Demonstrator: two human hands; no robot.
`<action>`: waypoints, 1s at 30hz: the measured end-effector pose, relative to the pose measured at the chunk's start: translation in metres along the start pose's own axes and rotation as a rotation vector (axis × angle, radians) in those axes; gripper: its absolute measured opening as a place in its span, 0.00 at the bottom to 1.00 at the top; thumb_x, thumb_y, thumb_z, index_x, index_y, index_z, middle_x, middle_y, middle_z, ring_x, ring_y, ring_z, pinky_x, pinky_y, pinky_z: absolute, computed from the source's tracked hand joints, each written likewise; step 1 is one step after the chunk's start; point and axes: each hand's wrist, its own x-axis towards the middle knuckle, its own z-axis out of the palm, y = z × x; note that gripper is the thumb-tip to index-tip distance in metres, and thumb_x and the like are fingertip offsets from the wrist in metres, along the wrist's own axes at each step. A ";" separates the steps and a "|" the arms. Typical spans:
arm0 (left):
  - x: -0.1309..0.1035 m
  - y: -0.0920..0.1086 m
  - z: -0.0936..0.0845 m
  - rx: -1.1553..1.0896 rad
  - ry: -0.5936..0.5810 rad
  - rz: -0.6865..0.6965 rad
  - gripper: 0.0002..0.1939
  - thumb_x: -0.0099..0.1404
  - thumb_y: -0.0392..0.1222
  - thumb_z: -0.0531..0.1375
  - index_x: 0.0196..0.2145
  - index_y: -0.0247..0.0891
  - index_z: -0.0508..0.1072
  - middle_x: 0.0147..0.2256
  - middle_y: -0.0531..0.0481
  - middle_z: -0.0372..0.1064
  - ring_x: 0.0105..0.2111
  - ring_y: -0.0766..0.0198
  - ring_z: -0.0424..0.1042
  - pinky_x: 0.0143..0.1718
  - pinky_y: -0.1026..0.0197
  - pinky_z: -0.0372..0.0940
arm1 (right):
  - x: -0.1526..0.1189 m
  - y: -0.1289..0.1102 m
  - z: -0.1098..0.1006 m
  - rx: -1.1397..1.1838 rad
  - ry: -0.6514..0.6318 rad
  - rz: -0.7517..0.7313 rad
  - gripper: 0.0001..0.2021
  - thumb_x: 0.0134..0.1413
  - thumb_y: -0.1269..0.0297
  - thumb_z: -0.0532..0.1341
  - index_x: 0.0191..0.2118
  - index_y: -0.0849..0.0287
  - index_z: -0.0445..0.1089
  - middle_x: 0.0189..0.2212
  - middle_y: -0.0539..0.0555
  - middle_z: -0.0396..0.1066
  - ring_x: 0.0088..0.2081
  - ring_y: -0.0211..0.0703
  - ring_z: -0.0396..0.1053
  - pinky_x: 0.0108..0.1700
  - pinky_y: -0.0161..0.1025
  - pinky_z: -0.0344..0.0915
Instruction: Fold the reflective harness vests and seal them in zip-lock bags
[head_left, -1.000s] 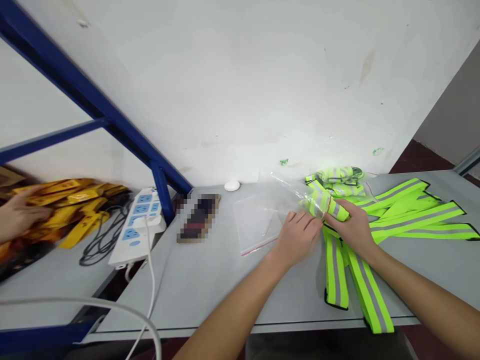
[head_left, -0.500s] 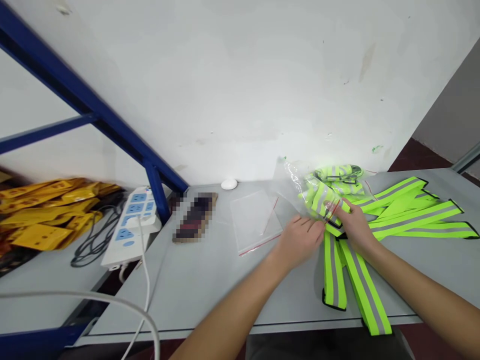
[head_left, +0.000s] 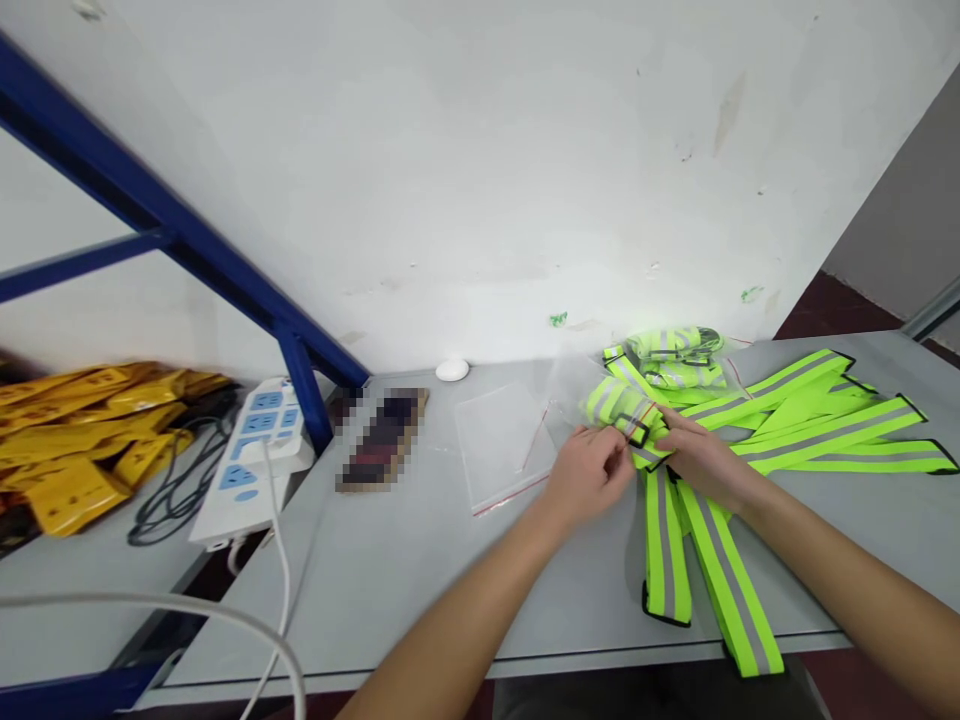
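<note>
A clear plastic bag [head_left: 574, 378] has a folded neon-yellow reflective strap [head_left: 611, 402] partly inside, its black buckle near the red-lined opening. My left hand [head_left: 592, 475] is closed on the bag's lower edge, fingers curled. From the right, my right hand [head_left: 697, 455] grips the folded strap at the bag's mouth, its fingertips partly hidden. Loose neon straps [head_left: 825, 430] with grey stripes and black buckles fan out to the right, and others hang toward the front edge. Behind them lies a bagged bundle of straps [head_left: 679, 350]. Flat clear bags [head_left: 499, 445] rest left of my hands.
On the grey table [head_left: 390, 580] are a blurred phone-like object [head_left: 384, 440] and a white rounded item [head_left: 451, 370]. A power strip [head_left: 247, 460], cables, yellow packets [head_left: 82, 440] and a blue metal frame [head_left: 225, 270] stand at the left.
The held bag and strap have moved slightly left and down, and the raised bag film has sunk. My right hand has shifted left along the strap. The view has shifted slightly.
</note>
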 end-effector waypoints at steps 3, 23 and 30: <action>0.000 -0.002 -0.009 -0.053 0.041 -0.052 0.08 0.60 0.35 0.52 0.24 0.41 0.58 0.18 0.58 0.60 0.21 0.66 0.61 0.30 0.62 0.59 | -0.004 -0.004 -0.006 0.042 -0.240 0.002 0.27 0.48 0.66 0.59 0.58 0.54 0.62 0.44 0.54 0.72 0.47 0.47 0.69 0.49 0.43 0.65; -0.010 0.004 -0.008 0.142 -0.055 0.252 0.06 0.55 0.33 0.53 0.23 0.41 0.59 0.18 0.57 0.62 0.20 0.67 0.62 0.26 0.61 0.57 | 0.001 0.012 0.002 -1.091 0.197 -0.378 0.06 0.52 0.68 0.56 0.25 0.56 0.63 0.26 0.51 0.68 0.26 0.41 0.63 0.28 0.36 0.54; -0.009 -0.005 -0.032 0.119 -0.098 0.207 0.06 0.49 0.33 0.52 0.21 0.41 0.56 0.16 0.56 0.56 0.20 0.66 0.59 0.26 0.60 0.54 | -0.002 0.015 -0.005 -1.248 0.250 -0.820 0.08 0.56 0.65 0.60 0.28 0.57 0.61 0.31 0.55 0.67 0.30 0.44 0.63 0.31 0.38 0.56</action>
